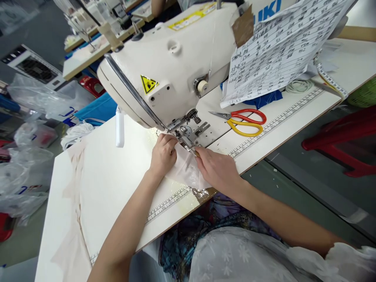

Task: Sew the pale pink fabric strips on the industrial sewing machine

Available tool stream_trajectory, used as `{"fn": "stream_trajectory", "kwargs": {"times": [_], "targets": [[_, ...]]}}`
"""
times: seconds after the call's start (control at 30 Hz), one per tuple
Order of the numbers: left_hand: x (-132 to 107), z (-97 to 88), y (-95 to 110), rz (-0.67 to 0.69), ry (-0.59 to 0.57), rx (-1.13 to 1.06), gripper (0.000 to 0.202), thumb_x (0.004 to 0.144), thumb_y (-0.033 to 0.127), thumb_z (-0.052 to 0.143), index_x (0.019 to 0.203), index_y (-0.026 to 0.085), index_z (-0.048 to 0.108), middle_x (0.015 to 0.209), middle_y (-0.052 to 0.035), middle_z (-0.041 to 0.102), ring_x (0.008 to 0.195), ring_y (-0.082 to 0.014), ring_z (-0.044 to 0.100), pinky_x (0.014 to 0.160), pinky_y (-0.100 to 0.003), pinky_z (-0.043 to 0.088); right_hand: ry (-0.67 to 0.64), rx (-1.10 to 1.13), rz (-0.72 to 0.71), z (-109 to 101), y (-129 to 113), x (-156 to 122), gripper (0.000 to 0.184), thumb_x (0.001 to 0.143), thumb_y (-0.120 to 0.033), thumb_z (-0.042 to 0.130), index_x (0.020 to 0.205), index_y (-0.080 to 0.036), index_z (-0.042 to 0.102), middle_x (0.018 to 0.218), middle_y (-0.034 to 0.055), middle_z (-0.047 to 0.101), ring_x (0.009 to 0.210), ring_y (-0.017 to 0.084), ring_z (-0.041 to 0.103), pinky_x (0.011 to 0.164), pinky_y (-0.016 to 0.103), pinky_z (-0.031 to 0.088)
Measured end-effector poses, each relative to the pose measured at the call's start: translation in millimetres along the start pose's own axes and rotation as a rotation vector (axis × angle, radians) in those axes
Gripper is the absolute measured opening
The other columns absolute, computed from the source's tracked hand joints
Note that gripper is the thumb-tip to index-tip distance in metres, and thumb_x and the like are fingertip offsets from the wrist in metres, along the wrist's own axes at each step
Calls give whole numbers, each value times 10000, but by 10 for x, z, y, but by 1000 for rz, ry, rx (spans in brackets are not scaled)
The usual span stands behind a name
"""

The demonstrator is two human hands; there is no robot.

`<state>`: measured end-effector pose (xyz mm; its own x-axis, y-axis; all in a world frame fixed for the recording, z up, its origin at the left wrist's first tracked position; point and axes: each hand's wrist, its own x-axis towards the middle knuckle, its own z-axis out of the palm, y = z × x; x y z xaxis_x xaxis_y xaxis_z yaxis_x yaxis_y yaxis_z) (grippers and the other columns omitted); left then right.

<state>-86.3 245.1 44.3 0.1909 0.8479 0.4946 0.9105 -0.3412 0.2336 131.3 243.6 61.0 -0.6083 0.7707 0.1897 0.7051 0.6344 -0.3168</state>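
Observation:
A piece of pale pink fabric [188,169] lies on the table in front of the needle area of a white sewing machine [173,51]. My left hand [163,155] is closed on the fabric just left of the presser foot, its fingers curled. From the right, my right hand [219,167] pinches the fabric's edge beside a narrow metal guide [187,144]; its fingertips are partly hidden. The needle itself cannot be made out behind the machine head.
Scissors [245,122] with red and yellow handles lie right of the machine. A handwritten sheet [273,55] leans there, near a tape measure [330,80]. More sheer pink fabric [75,219] drapes over the table's left side. A red stool [343,137] stands at the right.

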Motion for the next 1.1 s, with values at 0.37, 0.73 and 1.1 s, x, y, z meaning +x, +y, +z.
{"fn": "stream_trajectory", "kwargs": {"times": [0.37,0.73,1.1], "targets": [[-74,-128,354,-32,-235,122,329,851,100,450,1086,109,681,1121,-164,587,1035,-307,532,884,-491,550,11,343,-94,-225,309,-983,238,946,-144,359,1021,-221,571,702,9,702,480,155,618,439,258,419],[-250,-19,468,-64,-102,71,422,893,111,398,1264,117,599,1253,-150,631,1221,-280,564,1067,-501,491,98,285,-230,-129,333,-944,303,963,-99,373,1176,-181,572,912,67,749,748,178,733,586,256,560],[-280,-14,465,-113,-99,4,473,856,86,406,1276,141,616,1291,-119,654,1281,-273,544,1112,-531,458,63,220,-240,-145,394,-953,303,975,-127,366,1192,-179,571,899,67,745,710,174,718,564,258,543]]}}
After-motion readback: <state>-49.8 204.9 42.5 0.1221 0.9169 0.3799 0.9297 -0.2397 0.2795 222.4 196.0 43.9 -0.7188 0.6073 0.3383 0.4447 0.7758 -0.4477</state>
